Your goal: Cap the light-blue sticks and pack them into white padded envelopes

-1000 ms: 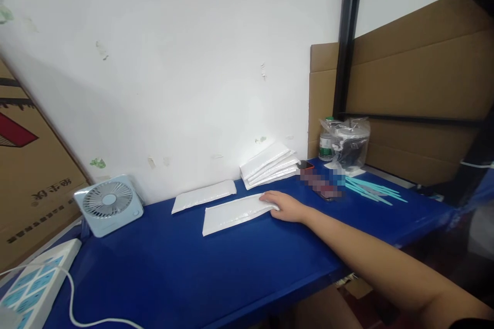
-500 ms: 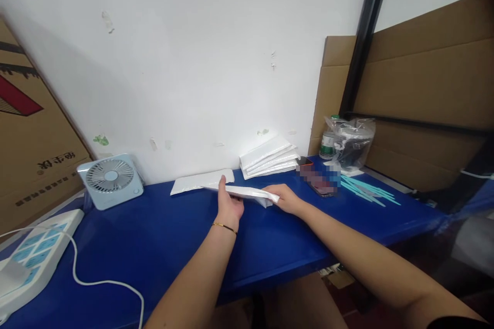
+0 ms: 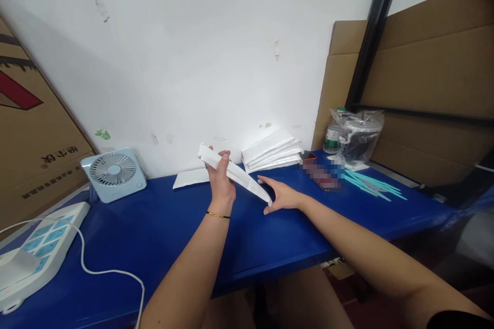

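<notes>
A white envelope (image 3: 241,175), seen nearly edge-on and tilted down to the right, hangs above the table. My left hand (image 3: 222,177) is closed around its upper left part, thumb on the near side. At the lower right end is my right hand (image 3: 281,196), thumb and fingers spread apart around that tip; whether the palm touches it is hard to tell. Behind my left hand a flat white envelope (image 3: 190,178) lies on the table, partly covered. A fanned stack of white envelopes (image 3: 270,151) rests against the wall.
The blue table (image 3: 154,236) holds a light blue fan (image 3: 115,172), a white power strip (image 3: 46,252) and a white cable (image 3: 104,271) at left. At right are a phone (image 3: 324,180), turquoise strips (image 3: 372,185), a bottle (image 3: 332,139) and a clear plastic bag (image 3: 360,139). Cardboard (image 3: 428,72) stands behind.
The envelope has turned from nearly level to a steep slant, its left end raised. My right hand's fingers have opened from their grip on its right end. The view has shifted slightly.
</notes>
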Tool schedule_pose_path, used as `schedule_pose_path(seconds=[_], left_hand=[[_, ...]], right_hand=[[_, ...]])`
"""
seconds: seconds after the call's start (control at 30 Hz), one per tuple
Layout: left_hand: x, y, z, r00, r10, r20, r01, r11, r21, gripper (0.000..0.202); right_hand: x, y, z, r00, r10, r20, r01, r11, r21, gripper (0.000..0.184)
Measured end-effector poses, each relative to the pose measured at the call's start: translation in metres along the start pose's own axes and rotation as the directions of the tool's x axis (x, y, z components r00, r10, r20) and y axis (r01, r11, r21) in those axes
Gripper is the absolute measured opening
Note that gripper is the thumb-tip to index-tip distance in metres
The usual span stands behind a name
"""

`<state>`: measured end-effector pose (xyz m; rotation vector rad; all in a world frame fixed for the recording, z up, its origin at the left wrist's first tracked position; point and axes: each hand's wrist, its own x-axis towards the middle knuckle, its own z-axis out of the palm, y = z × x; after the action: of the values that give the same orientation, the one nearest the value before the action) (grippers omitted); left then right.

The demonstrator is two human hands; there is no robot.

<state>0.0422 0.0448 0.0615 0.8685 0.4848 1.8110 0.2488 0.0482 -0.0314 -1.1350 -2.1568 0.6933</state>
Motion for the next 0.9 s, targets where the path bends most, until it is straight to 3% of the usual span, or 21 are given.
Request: schedule_pose_path(seconds=[0.1,0.2,0.43,0.57,0.73,0.83,0.9], left_hand=[[-0.009,0.006,0.01,0.99,0.077,0.116,-0.088,0.991,0.099,0.057],[-0.013,0.011,0.014,0.98,0.116,0.162,-0.137,0.983,0.126,0.059],[-0.003,0.031,0.014,0.986,0.118,0.117,-0.124,0.992,0.04,0.058],[0.013,0.057,0.01,0.984,0.151,0.099,-0.157,0.986,0.053,0.059],[0.025,0.107,0.007,0.967,0.214,0.138,-0.236,0.957,0.169,0.057],[0.028,0.131,0.01,0.935,0.28,0.218,-0.319,0.931,0.175,0.054],[0.03,0.135,0.015,0.897,0.342,0.28,-0.398,0.901,0.173,0.059]], right_hand=[[0.0,-0.006,-0.001,0.999,-0.045,0.013,0.045,0.999,0.013,0.116],[0.001,-0.013,-0.001,0.994,-0.108,0.026,0.107,0.994,0.03,0.106],[0.003,-0.018,0.001,0.997,-0.078,-0.017,0.077,0.996,-0.054,0.048],[0.001,-0.023,-0.003,0.998,-0.052,0.021,0.054,0.994,-0.1,0.05],[0.0,-0.022,-0.004,0.994,-0.097,0.045,0.102,0.989,-0.105,0.056],[0.0,-0.02,-0.004,0.996,-0.081,0.047,0.085,0.99,-0.109,0.058],[-0.002,-0.021,-0.003,0.996,-0.075,0.057,0.081,0.99,-0.116,0.059]])
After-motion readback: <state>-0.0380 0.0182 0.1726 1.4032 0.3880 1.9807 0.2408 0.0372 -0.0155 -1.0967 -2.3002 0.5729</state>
